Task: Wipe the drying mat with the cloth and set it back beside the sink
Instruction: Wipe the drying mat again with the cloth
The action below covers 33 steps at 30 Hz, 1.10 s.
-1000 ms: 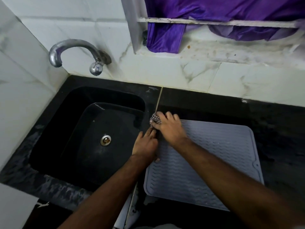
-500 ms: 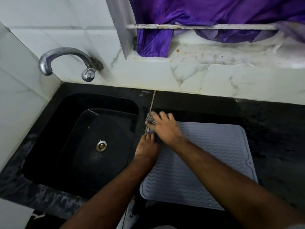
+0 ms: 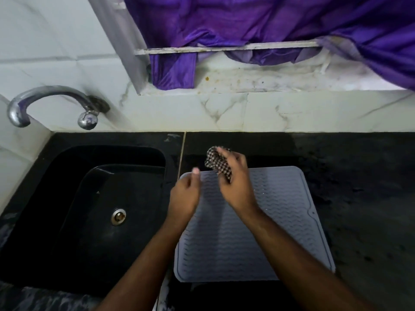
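Note:
A grey ribbed drying mat (image 3: 265,225) lies flat on the black counter, just right of the sink (image 3: 89,198). My right hand (image 3: 235,182) hovers over the mat's far left corner, gripping a bunched black-and-white checked cloth (image 3: 216,162). The cloth sticks out past my fingers toward the wall. My left hand (image 3: 184,196) is lifted at the mat's left edge with loosely curled fingers and nothing in it. Both forearms cover the mat's near left part.
A chrome tap (image 3: 45,102) juts from the tiled wall above the black sink, whose drain (image 3: 118,216) shows in the basin. A purple cloth (image 3: 247,25) hangs over a stained window ledge (image 3: 269,79). Dark counter (image 3: 363,198) stretches to the right of the mat.
Both hands have lifted from the mat's far left corner. My right hand raised the cloth and moved a little right; my left hand let go of the mat edge.

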### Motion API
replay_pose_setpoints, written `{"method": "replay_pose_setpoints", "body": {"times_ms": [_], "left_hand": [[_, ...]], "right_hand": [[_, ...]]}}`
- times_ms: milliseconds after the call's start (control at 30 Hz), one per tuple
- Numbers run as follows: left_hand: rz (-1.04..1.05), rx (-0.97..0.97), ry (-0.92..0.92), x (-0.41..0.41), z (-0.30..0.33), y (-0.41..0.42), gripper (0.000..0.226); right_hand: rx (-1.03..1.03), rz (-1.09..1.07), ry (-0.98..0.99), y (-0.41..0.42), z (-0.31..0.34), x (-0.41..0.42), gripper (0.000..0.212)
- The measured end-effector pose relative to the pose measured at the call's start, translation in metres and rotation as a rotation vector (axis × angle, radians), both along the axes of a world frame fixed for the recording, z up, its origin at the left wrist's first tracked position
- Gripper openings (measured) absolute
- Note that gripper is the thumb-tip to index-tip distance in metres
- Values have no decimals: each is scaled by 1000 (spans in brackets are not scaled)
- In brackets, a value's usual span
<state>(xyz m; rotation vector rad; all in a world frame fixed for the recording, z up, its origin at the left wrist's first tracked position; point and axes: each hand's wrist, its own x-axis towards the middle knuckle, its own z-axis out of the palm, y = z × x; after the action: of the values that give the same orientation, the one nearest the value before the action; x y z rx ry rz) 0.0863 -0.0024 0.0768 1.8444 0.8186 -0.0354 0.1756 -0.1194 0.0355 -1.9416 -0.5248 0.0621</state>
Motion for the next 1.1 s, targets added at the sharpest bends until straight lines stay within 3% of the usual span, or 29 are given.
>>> {"method": "replay_pose_setpoints", "body": {"times_ms": [67, 100, 167, 300, 433, 500, 600, 667, 767, 833, 933, 1033, 1100], "left_hand": [[156, -422, -125, 11, 8, -8, 49], [187, -474, -159, 16, 9, -10, 46], [272, -426, -178, 18, 4, -6, 32], [271, -531, -216, 12, -13, 7, 26], [253, -519, -277, 14, -25, 24, 27], [271, -426, -286, 14, -36, 32, 31], [291, -84, -217, 3, -55, 39, 29], [85, 104, -150, -10, -68, 41, 33], [-291, 481, 160, -19, -85, 39, 41], [-434, 686, 267, -17, -81, 34, 44], [-488, 771, 281, -6, -70, 30, 59], [-477, 775, 340, -1, -70, 29, 66], [-483, 767, 356, -3, -72, 25, 73]], "right_hand": [[7, 115, 50, -1, 0, -14, 72], [21, 201, 60, -2, 1, -22, 72], [50, 284, 44, -4, 3, -29, 71], [-56, 189, 118, -5, -5, -17, 77], [-176, 405, 99, 19, -12, -4, 69], [-184, 366, 35, 39, -10, 3, 67], [-424, 253, -236, 60, -11, 11, 75], [-544, 250, -334, 61, -22, 16, 73], [-637, 386, -371, 49, -50, 14, 62], [-570, 343, -338, 36, -60, 10, 49], [-482, 174, -310, 7, -64, 18, 44], [-588, 50, -178, -40, -70, 43, 36], [-568, -96, -89, -70, -74, 59, 49]]}}
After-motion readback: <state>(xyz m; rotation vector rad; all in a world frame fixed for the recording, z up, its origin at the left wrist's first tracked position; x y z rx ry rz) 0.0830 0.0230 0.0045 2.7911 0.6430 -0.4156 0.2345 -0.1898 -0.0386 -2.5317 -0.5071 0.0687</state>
